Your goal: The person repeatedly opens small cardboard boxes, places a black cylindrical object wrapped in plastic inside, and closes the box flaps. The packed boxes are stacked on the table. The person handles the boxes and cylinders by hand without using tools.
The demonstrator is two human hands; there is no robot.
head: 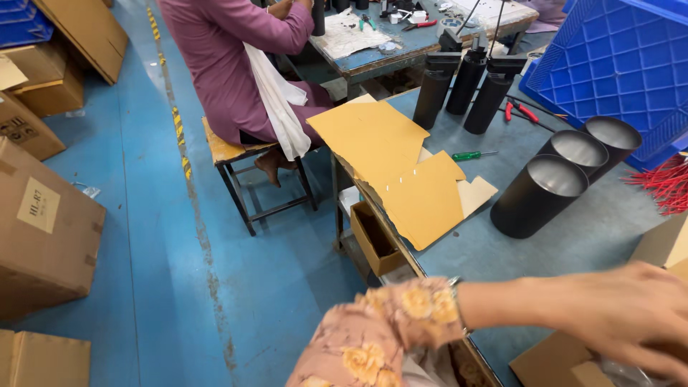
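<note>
My left hand [634, 319] reaches to the right across the lower right corner, blurred by motion, with a floral sleeve [387, 326] and a wrist bracelet behind it. It hovers over an open cardboard box [552, 362], and some clear plastic [631, 373] shows just under the fingers. The blur hides whether the fingers grip anything. My right hand is out of view. Three wide black cylinders with silver insides [545, 193] lie on the grey-blue table [494, 258] beyond the hand.
Brown cardboard sheets [401, 165] overhang the table's left edge beside a green screwdriver [469, 155]. Three slim black tubes [462, 86], red pliers [519, 110], a blue crate [616, 64] and red wires [666, 183] stand further back. A seated person in purple [229, 64] works at another table. Cartons [43, 229] line the blue floor.
</note>
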